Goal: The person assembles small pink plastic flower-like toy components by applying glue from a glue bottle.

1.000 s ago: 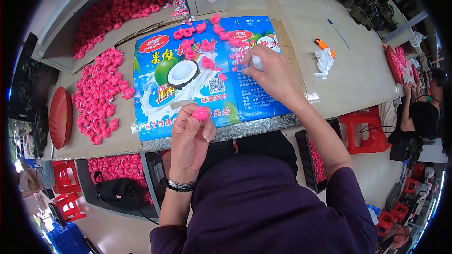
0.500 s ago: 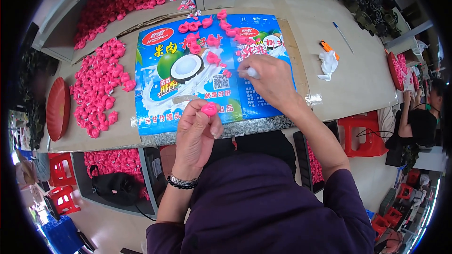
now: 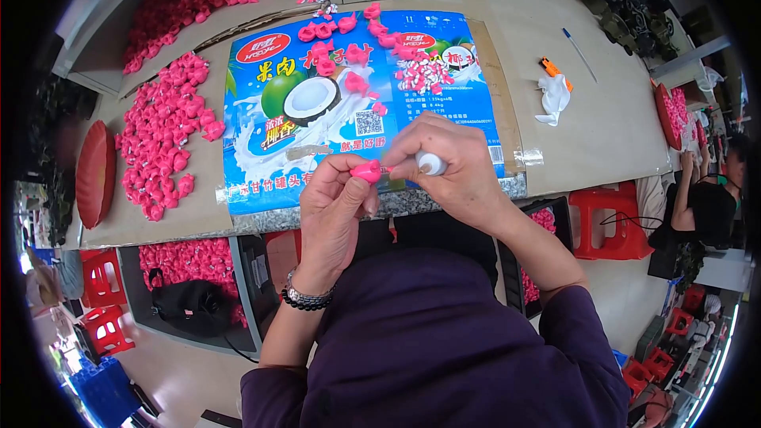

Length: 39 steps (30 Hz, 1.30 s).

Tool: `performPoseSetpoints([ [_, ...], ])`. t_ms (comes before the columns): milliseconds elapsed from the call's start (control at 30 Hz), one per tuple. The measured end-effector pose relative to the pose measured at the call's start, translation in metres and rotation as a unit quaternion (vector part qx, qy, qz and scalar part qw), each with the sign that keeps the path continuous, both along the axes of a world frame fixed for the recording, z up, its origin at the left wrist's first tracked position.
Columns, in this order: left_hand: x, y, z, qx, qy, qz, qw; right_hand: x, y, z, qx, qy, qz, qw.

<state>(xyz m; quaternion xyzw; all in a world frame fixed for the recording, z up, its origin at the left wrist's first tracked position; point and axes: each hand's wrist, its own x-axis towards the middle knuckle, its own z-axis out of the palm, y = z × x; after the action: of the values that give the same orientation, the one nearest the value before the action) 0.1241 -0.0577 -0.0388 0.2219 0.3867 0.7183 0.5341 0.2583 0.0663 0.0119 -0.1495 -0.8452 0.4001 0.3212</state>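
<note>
Between the thumb and fingers of my left hand (image 3: 337, 200) is a small pink rounded plastic piece (image 3: 366, 171). My right hand (image 3: 460, 166) is closed round a small white bottle (image 3: 431, 162); its thumb and forefinger meet at the pink piece's right side, pinching something too small to make out. Both hands are over the front edge of a blue printed cardboard sheet (image 3: 265, 170). Several loose pink pieces (image 3: 357, 55) lie on the sheet, beside a small pile of pink-and-white bits (image 3: 426, 75).
Left of the sheet spreads a heap of pink pieces (image 3: 162, 139), with a red tray (image 3: 96, 174) beyond. A white cloth (image 3: 554, 99), an orange tool (image 3: 547, 66) and a pen (image 3: 579, 54) lie to the right. Below the table are a red stool (image 3: 604, 220) and a crate holding a black bag (image 3: 189, 307).
My right hand has come from the pile of small bits back toward me and left, meeting the pink piece. My left hand has shifted slightly and still holds that piece.
</note>
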Motion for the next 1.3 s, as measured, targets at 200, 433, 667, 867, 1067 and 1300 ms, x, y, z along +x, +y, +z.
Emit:
performPoseSetpoints([
  [200,0.001,0.0,0.002,0.006,0.03,0.009,0.999,-0.001,-0.003,-0.004,-0.085,-0.009,0.002,0.996],
  [433,-0.001,0.0,0.001,-0.001,0.073,-0.011,0.997,0.001,-0.002,-0.005,-0.104,-0.018,0.011,0.994],
  [667,-0.012,0.003,0.006,0.01,0.127,-0.056,0.99,0.002,0.007,-0.008,-0.251,-0.067,0.016,0.965],
  [867,-0.015,0.005,0.006,0.01,0.138,-0.062,0.988,0.002,0.012,-0.01,-0.338,-0.068,0.04,0.938],
  [1067,-0.014,0.008,0.004,0.002,0.121,-0.066,0.99,0.001,0.013,-0.012,-0.345,-0.06,0.047,0.936],
  [1300,-0.008,0.009,-0.003,0.022,0.079,-0.025,0.996,0.0,0.006,-0.025,-0.34,0.011,0.037,0.939],
])
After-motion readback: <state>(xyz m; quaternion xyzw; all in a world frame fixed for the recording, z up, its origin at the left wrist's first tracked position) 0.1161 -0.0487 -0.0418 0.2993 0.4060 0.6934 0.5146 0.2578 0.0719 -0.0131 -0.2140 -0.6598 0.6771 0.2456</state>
